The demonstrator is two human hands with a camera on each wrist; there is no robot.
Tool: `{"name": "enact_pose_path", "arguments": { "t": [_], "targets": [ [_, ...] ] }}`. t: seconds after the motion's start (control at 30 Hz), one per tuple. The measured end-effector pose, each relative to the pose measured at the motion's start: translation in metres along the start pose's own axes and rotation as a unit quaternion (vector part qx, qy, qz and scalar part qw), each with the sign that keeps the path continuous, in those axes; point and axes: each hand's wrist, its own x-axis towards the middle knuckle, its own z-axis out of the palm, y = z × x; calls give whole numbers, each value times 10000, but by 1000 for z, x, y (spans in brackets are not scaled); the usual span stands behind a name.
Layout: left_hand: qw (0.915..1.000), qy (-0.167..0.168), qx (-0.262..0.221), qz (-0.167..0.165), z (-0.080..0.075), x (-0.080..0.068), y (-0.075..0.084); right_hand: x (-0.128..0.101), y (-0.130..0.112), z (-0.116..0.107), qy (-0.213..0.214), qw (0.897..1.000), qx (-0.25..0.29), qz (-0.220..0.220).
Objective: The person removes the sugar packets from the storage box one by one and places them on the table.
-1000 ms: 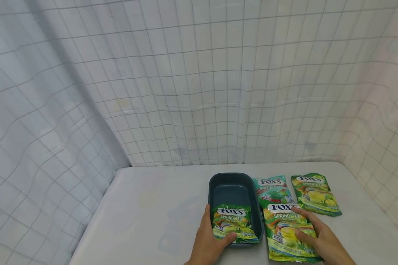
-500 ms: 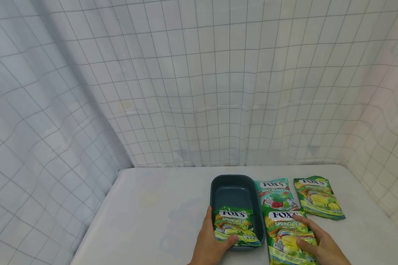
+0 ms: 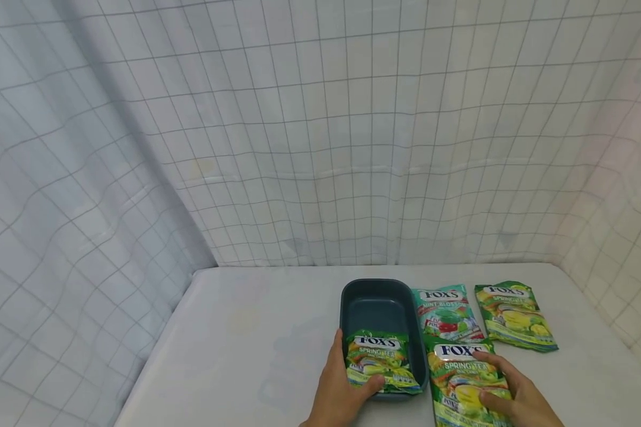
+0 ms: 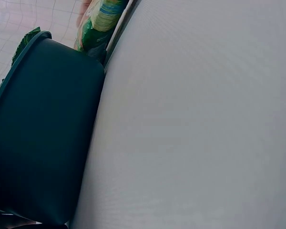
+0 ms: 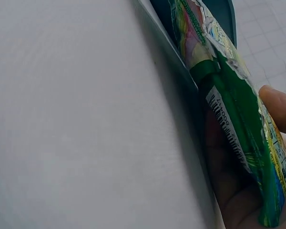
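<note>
Candy pouches are what I have under both hands. My left hand point(image 3: 340, 392) grips a green Spring Tea pouch point(image 3: 380, 369) by its near left edge, thumb curled over the front, and the pouch lies tilted across the near end of the dark teal tub point(image 3: 383, 308), its lower edge resting on the rim. My right hand point(image 3: 518, 400) holds a second Spring Tea pouch point(image 3: 467, 379) that lies flat on the white table point(image 3: 256, 338) just right of the tub; my thumb is on top, and the right wrist view shows fingers under its edge (so it is pinched, not merely pressed). Beyond that pouch, touching its top edge, lies a Mint Blossom pouch point(image 3: 444, 311) beside the tub's right wall. Further right, apart from the others, lies a third yellow-green pouch point(image 3: 514, 315). A white checked curtain point(image 3: 320, 136) hangs round the table on the far and both side edges.
</note>
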Motion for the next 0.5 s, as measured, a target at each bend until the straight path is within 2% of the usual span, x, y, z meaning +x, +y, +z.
{"name": "enact_pose_path", "arguments": {
  "t": [0.27,0.37,0.5],
  "targets": [
    [9999,49,98,40,0,0,1,-5,4,1,-179,9990,409,98],
    [9999,85,118,59,1,1,1,-6,3,3,-159,9995,270,57],
    [9998,100,145,41,2,0,0,-6,2,7,95,9999,-102,85]
  ]
}}
